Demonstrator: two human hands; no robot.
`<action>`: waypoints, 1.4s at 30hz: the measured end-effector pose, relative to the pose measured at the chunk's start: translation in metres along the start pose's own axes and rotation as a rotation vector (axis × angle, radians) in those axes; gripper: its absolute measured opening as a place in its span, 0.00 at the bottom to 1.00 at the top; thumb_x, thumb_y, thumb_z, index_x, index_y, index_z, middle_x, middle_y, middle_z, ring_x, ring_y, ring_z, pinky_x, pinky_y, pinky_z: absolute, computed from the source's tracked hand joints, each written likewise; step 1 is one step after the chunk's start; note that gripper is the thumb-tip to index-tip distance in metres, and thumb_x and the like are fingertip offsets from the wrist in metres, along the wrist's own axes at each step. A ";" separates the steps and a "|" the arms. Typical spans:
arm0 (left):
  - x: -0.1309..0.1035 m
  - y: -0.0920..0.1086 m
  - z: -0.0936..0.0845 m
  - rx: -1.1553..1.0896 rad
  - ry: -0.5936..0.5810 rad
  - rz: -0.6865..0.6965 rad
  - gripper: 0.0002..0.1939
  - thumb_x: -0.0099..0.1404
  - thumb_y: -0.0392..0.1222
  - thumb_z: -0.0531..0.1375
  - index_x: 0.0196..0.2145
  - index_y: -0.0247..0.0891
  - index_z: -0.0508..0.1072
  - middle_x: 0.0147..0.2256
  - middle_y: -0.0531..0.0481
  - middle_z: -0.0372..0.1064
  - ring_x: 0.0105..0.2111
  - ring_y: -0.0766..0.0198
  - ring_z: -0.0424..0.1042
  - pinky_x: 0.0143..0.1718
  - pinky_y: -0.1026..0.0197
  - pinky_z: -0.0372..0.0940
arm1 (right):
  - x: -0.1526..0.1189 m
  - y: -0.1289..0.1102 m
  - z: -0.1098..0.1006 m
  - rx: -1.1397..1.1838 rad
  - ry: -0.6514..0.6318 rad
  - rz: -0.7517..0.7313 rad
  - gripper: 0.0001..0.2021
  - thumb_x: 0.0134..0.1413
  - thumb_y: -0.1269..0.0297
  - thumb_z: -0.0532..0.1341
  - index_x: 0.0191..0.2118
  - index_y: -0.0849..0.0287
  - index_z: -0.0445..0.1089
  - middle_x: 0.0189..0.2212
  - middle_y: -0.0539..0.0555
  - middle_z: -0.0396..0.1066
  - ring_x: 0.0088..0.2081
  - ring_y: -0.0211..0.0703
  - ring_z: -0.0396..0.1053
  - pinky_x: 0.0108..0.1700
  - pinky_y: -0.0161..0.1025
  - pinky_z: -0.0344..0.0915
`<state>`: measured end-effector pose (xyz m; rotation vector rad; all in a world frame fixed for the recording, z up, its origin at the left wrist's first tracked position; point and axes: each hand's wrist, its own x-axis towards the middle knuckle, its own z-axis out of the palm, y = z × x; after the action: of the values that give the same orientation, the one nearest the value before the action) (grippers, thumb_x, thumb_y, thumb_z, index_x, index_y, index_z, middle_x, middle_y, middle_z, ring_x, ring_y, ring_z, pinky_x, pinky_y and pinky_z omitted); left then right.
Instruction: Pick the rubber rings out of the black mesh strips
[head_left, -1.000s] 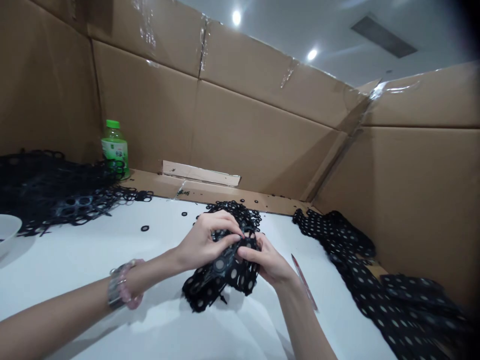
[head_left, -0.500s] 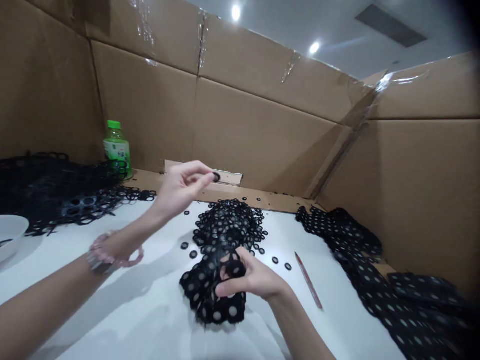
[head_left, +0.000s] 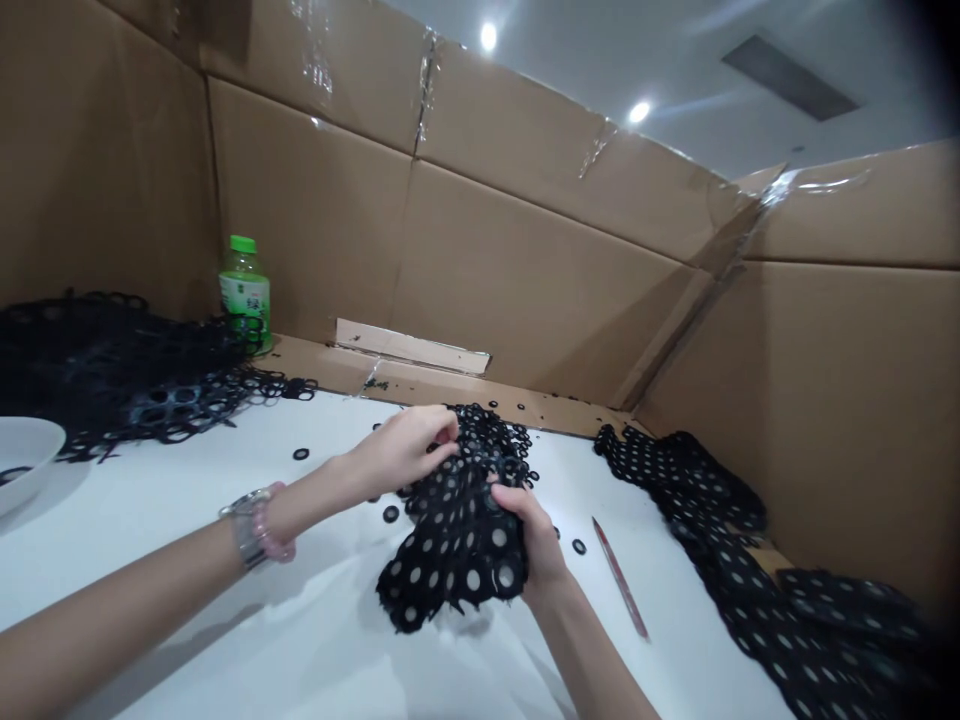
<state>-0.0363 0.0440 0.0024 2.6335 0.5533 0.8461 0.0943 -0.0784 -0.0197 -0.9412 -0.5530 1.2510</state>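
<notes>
My right hand (head_left: 538, 530) grips a floppy black sheet dotted with pale round spots (head_left: 450, 555), thumb on top and the other fingers beneath it. The sheet's ragged near edge hangs just over the white table. My left hand (head_left: 409, 450) is at the sheet's far end with its fingers curled into a pinch; what lies between the fingertips is hidden. Behind the sheet is a heap of small black rings (head_left: 491, 432), partly covered by it and the hands. Single loose rings lie around, one of them a black ring (head_left: 301, 454) left of my left hand.
A tangle of black perforated scrap (head_left: 112, 370) lies far left, beside a green bottle (head_left: 246, 300) and a white bowl (head_left: 37, 440). On the right are a reddish pen-like tool (head_left: 621, 580) and more dotted black sheets (head_left: 720, 550). Cardboard walls (head_left: 540, 270) enclose the table.
My left hand has come down and right to the sheet; the small ring it pinched is no longer visible there. A loose ring now lies farther left. The sheet is spread out flatter in my right hand.
</notes>
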 end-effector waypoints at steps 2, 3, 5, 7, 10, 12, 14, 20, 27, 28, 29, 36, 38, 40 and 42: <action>-0.002 0.017 -0.012 -0.147 -0.036 -0.044 0.15 0.62 0.45 0.51 0.20 0.35 0.61 0.18 0.56 0.56 0.20 0.70 0.56 0.22 0.67 0.50 | -0.001 0.002 0.000 0.017 -0.020 -0.080 0.08 0.32 0.65 0.66 0.24 0.59 0.68 0.21 0.47 0.65 0.25 0.38 0.62 0.30 0.35 0.60; -0.004 0.026 -0.015 -0.217 -0.084 -0.062 0.19 0.62 0.48 0.50 0.17 0.36 0.58 0.16 0.58 0.51 0.18 0.71 0.51 0.20 0.67 0.47 | -0.002 0.003 0.000 0.001 -0.047 -0.124 0.07 0.32 0.64 0.65 0.22 0.59 0.67 0.20 0.48 0.65 0.25 0.38 0.61 0.30 0.35 0.59; -0.007 0.039 -0.015 -0.334 -0.174 -0.078 0.22 0.61 0.51 0.51 0.16 0.36 0.54 0.15 0.59 0.46 0.17 0.73 0.46 0.18 0.67 0.43 | -0.004 0.004 -0.001 -0.050 -0.102 -0.190 0.07 0.33 0.63 0.65 0.19 0.58 0.66 0.18 0.48 0.62 0.23 0.38 0.59 0.28 0.36 0.58; -0.010 0.046 -0.010 -0.442 -0.206 -0.088 0.21 0.61 0.51 0.51 0.17 0.36 0.54 0.17 0.59 0.46 0.18 0.73 0.47 0.18 0.67 0.43 | -0.006 0.004 -0.001 -0.071 -0.127 -0.210 0.09 0.33 0.62 0.63 0.16 0.58 0.64 0.16 0.48 0.60 0.21 0.38 0.57 0.26 0.36 0.56; -0.013 0.048 -0.003 -0.617 -0.247 -0.129 0.18 0.63 0.50 0.48 0.21 0.36 0.56 0.19 0.58 0.50 0.19 0.72 0.51 0.19 0.68 0.47 | -0.008 0.001 -0.002 -0.047 -0.136 -0.190 0.09 0.34 0.61 0.61 0.15 0.57 0.62 0.15 0.48 0.58 0.20 0.39 0.56 0.28 0.38 0.57; -0.014 0.047 -0.001 -0.689 -0.272 -0.145 0.17 0.63 0.51 0.48 0.23 0.36 0.56 0.20 0.58 0.51 0.20 0.72 0.52 0.20 0.69 0.48 | -0.009 0.000 -0.002 -0.044 -0.152 -0.183 0.09 0.34 0.60 0.61 0.15 0.57 0.62 0.15 0.48 0.57 0.21 0.40 0.56 0.30 0.40 0.58; -0.015 0.046 -0.001 -0.695 -0.262 -0.139 0.16 0.62 0.50 0.51 0.23 0.36 0.56 0.20 0.59 0.49 0.21 0.72 0.50 0.20 0.69 0.47 | -0.010 -0.001 -0.002 -0.041 -0.159 -0.189 0.08 0.33 0.61 0.61 0.15 0.57 0.62 0.15 0.48 0.57 0.21 0.40 0.56 0.30 0.40 0.58; -0.013 0.045 -0.002 -0.737 -0.356 -0.127 0.16 0.60 0.50 0.53 0.23 0.37 0.54 0.20 0.59 0.47 0.21 0.72 0.49 0.20 0.68 0.45 | -0.010 0.000 -0.005 0.007 -0.132 -0.228 0.09 0.25 0.66 0.64 0.17 0.56 0.62 0.18 0.47 0.60 0.24 0.39 0.59 0.30 0.38 0.59; -0.017 0.054 -0.003 -0.397 -0.212 -0.068 0.14 0.63 0.40 0.47 0.20 0.36 0.55 0.19 0.57 0.51 0.21 0.70 0.53 0.23 0.66 0.49 | -0.003 0.007 -0.019 -0.273 -0.203 -0.415 0.13 0.30 0.65 0.68 0.17 0.55 0.60 0.19 0.46 0.59 0.25 0.39 0.58 0.32 0.39 0.58; -0.016 0.051 -0.003 -0.384 -0.188 -0.069 0.14 0.62 0.39 0.47 0.19 0.36 0.55 0.18 0.58 0.51 0.20 0.71 0.53 0.22 0.66 0.49 | -0.003 0.007 -0.020 -0.280 -0.223 -0.443 0.14 0.31 0.65 0.68 0.17 0.56 0.59 0.19 0.46 0.58 0.25 0.39 0.58 0.33 0.39 0.58; -0.013 0.046 -0.003 -0.396 -0.160 -0.090 0.14 0.62 0.39 0.46 0.19 0.36 0.54 0.18 0.58 0.51 0.19 0.71 0.53 0.21 0.67 0.49 | -0.002 0.007 -0.021 -0.266 -0.238 -0.463 0.15 0.31 0.65 0.68 0.17 0.56 0.59 0.19 0.46 0.59 0.26 0.39 0.59 0.34 0.39 0.59; 0.003 -0.025 -0.009 -0.153 0.060 -0.203 0.14 0.63 0.39 0.43 0.21 0.37 0.56 0.19 0.56 0.56 0.21 0.68 0.59 0.24 0.66 0.54 | -0.010 0.000 -0.019 0.014 -0.266 -0.297 0.12 0.30 0.64 0.68 0.21 0.56 0.63 0.23 0.47 0.66 0.29 0.42 0.66 0.35 0.42 0.64; -0.001 -0.035 0.002 0.013 -0.063 -0.128 0.13 0.63 0.39 0.45 0.22 0.37 0.59 0.21 0.53 0.61 0.23 0.66 0.61 0.27 0.65 0.56 | -0.011 -0.002 -0.018 0.066 -0.276 -0.195 0.10 0.31 0.64 0.67 0.23 0.55 0.65 0.25 0.49 0.69 0.27 0.43 0.67 0.29 0.41 0.65; -0.007 -0.036 0.015 0.069 -0.160 -0.099 0.11 0.62 0.40 0.49 0.24 0.36 0.62 0.24 0.51 0.64 0.25 0.65 0.62 0.28 0.64 0.57 | -0.010 -0.002 -0.018 0.113 -0.293 -0.152 0.09 0.32 0.63 0.65 0.23 0.55 0.65 0.24 0.49 0.69 0.24 0.43 0.67 0.23 0.39 0.64; -0.011 -0.028 0.023 0.083 -0.137 -0.105 0.08 0.60 0.42 0.52 0.28 0.36 0.64 0.29 0.48 0.65 0.29 0.62 0.64 0.31 0.61 0.58 | -0.008 0.000 -0.017 0.138 -0.320 -0.128 0.08 0.32 0.63 0.64 0.22 0.56 0.65 0.22 0.50 0.68 0.22 0.42 0.66 0.21 0.37 0.63</action>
<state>-0.0378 0.0597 -0.0323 2.6836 0.6971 0.6192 0.1058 -0.0915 -0.0274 -0.5839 -0.7549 1.3139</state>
